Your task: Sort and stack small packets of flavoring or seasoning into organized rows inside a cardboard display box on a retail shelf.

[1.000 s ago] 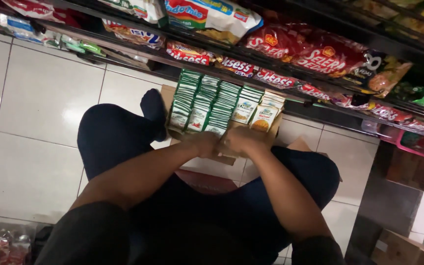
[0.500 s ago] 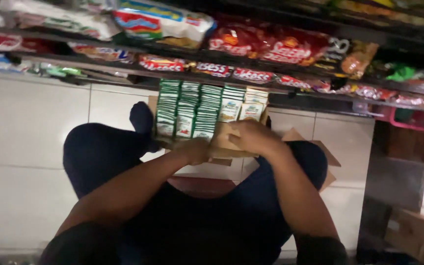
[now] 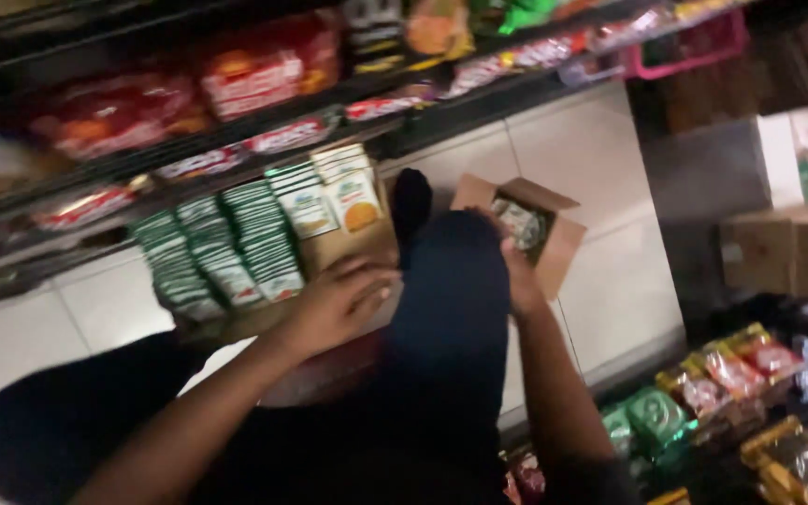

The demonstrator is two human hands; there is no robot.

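The view has swung to the right since half a second ago, and the right hand [image 3: 516,271] has left the tray of packets and gone across the knee to a small cardboard box [image 3: 526,229] on the floor.

Largest first: the white tiled floor [image 3: 610,262] and the dark shelves [image 3: 236,140] of red snack bags fill the frame. The open cardboard tray [image 3: 329,252] of green and white packets [image 3: 236,243] rests on the lap. The left hand [image 3: 339,304] lies on the tray's near edge, fingers spread, clasping nothing I can see. The right hand is at the small box's open top; the blur hides whether its grip is closed on anything.
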